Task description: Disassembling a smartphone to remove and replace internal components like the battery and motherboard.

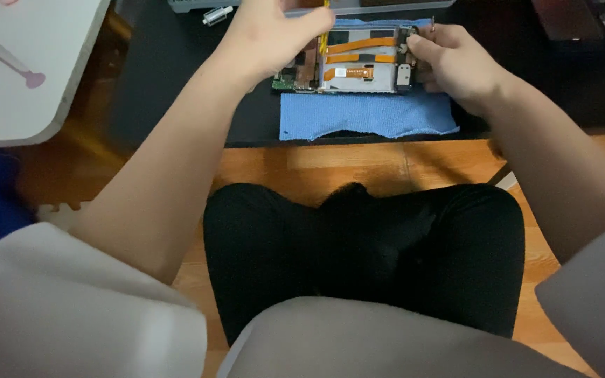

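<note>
Black table [176, 63] far in front of me, blue cloth [369, 115] spread on it at the near edge, opened device [355, 63] lying on the cloth's far half.

Status, my read: back cover is already off, since the metal frame, the green board at the left end and three orange flex cables [358, 57] are all exposed. Cables look seated, so internals aren't stripped yet. Teardown or rebuild, I can't tell which.

My left hand [274, 35] is over the device's left end, grip pinched on a thin yellow tool [325, 31] with its tip down by the cables. My right hand [449, 63] has its grip clamped on the device's right end, steadying it.

Labels: one small white rectangular sticker [341, 72] on the lowest orange cable, print too small to read.

Small silver cylinder [217, 15] on the table, far left of the device. White board [15, 70] far left, pink suction-cup tool [33, 79] on it.
</note>
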